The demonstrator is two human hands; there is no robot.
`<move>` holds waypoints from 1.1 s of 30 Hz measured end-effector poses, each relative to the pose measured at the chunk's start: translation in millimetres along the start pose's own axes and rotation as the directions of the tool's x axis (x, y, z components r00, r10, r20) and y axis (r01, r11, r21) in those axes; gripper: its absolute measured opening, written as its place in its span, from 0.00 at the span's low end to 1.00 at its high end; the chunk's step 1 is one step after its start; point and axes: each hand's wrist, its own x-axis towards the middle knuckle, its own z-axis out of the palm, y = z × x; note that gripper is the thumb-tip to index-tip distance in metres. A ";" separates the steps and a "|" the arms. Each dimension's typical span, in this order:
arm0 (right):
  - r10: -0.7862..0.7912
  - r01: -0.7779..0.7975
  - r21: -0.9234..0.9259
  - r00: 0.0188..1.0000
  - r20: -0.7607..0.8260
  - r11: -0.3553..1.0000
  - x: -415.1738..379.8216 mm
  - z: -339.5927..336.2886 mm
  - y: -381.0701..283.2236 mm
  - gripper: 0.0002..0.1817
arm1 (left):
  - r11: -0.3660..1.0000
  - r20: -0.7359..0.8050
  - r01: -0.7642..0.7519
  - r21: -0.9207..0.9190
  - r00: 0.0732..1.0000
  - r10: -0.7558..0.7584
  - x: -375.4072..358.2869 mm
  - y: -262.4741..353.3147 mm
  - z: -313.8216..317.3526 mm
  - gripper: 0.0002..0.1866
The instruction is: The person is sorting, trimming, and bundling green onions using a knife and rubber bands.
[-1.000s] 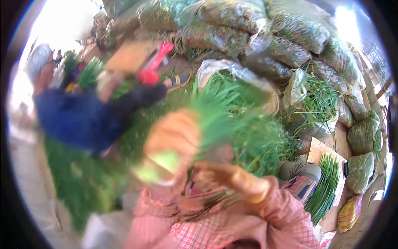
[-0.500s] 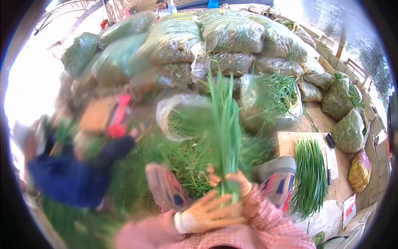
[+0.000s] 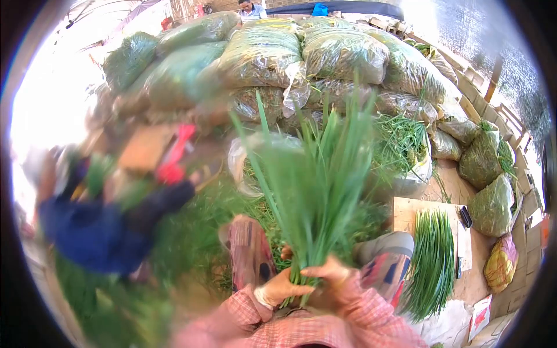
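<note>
A bunch of long green leaves (image 3: 316, 191) stands upright in front of my body, its tops fanned out and blurred. My left hand (image 3: 284, 287) is closed round the lower stems on their left side. On the right side, my right hand (image 3: 328, 271) grips the same bunch a little higher, thumb across the stems. To the right, a neat pile of similar leaves (image 3: 434, 261) lies on a wooden board (image 3: 405, 207), beside a small black object (image 3: 465, 217).
Stacked bags of greens (image 3: 261, 58) rise ahead. An open bag (image 3: 422, 171) of cut leaves stands right of the bunch. A person in dark blue (image 3: 93, 232) is close on the left, and another person (image 3: 252, 10) is behind the bags. Loose greens cover the ground.
The leaves have spread from a narrow upright bundle into a wide fan. My left hand, whose fingers were stretched out across the stem ends, has closed round the stems. The view has shifted slightly.
</note>
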 end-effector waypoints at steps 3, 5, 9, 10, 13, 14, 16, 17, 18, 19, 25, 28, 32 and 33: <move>-0.021 0.022 -0.050 1.000 0.010 0.999 -5.2 -17.1 7.4 0.33 | 1.000 -0.004 0.025 0.018 1.000 -0.025 -2.4 6.4 0.2 0.16; 0.003 -0.005 -0.090 1.000 -0.023 0.996 -14.0 -23.7 9.8 0.27 | 0.997 -0.071 0.010 0.077 0.997 -0.005 1.3 0.9 -6.7 0.15; 0.013 -0.021 -0.261 0.999 -0.032 0.965 -31.0 -32.7 7.1 0.26 | 0.915 -0.201 -0.193 0.354 0.940 0.276 15.5 3.6 3.1 0.15; 0.085 -0.086 -0.236 0.996 -0.018 0.968 -39.8 -31.2 11.9 0.29 | 0.875 -0.220 -0.225 0.429 0.913 0.343 18.8 5.8 6.2 0.15; 0.358 -0.351 -0.251 0.934 -0.019 0.902 -65.3 -10.0 -21.1 0.33 | 0.931 -0.277 -0.162 0.327 0.925 0.259 23.9 4.0 2.5 0.17; 0.335 -0.308 -0.221 0.937 0.099 0.925 -71.4 -10.0 -14.6 0.32 | 0.918 -0.291 -0.191 0.348 0.909 0.299 26.5 -2.1 -0.3 0.17; 0.277 -0.207 -0.387 0.952 0.133 0.899 -90.8 -1.1 -22.3 0.31 | 0.920 -0.358 -0.125 0.372 0.895 0.266 29.1 -5.6 -4.3 0.17; 0.241 -0.166 -0.358 0.955 0.174 0.919 -94.8 0.8 -20.8 0.30 | 0.915 -0.379 -0.113 0.387 0.885 0.270 29.8 -5.8 -4.7 0.17; 0.203 -0.125 -0.326 0.955 0.216 0.937 -98.4 2.4 -18.0 0.30 | 0.910 -0.401 -0.101 0.402 0.874 0.275 30.4 -7.0 -4.3 0.17; 0.145 -0.059 -0.383 0.969 0.198 0.922 -101.8 2.9 -13.8 0.30 | 0.929 -0.451 -0.094 0.358 0.854 0.260 32.5 -12.0 -5.9 0.17; -0.044 0.119 -0.697 0.991 0.125 0.707 -97.4 12.6 -51.2 0.28 | 0.937 -0.487 -0.144 0.318 0.823 0.292 32.4 -3.6 2.8 0.20; -0.117 0.123 -0.810 0.991 0.068 0.574 -91.1 31.1 -72.4 0.24 | 0.879 -0.416 -0.173 0.444 0.830 0.373 36.2 -13.9 -8.4 0.22; -0.294 0.247 -0.833 0.950 0.107 0.495 -83.2 42.0 -87.6 0.19 | 0.795 -0.333 -0.164 0.584 0.845 0.419 42.6 -31.0 -24.3 0.24; -0.363 0.276 -0.828 0.927 0.095 0.488 -82.7 42.6 -93.8 0.18 | 0.894 -0.349 -0.197 0.403 0.870 0.349 43.2 -34.2 -22.2 0.24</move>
